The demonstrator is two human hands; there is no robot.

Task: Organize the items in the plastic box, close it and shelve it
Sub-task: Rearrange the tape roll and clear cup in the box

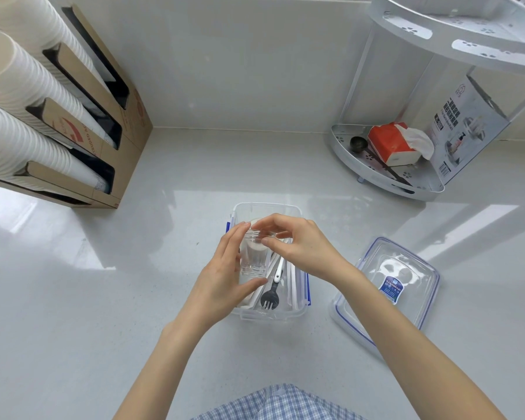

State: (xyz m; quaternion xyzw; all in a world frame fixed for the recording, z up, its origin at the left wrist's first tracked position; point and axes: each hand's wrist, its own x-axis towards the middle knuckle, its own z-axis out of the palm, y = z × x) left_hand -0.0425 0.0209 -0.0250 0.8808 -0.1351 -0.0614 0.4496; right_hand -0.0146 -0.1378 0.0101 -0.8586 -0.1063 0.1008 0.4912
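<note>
Grey counter [134,298]: left hand [222,280] and right hand [300,242] together grip a clear cup [252,256] over the open plastic box [297,310]; lid [406,301] lies right.

The tabletop [73,298] is looking glossy and smooth, reflecting light. On it, the plastic box [297,310] is showing clear plastic; right of the box, its lid [361,325] is showing the same clear plastic; behind the box, the rack [376,177] is looking like matt metal.
</note>
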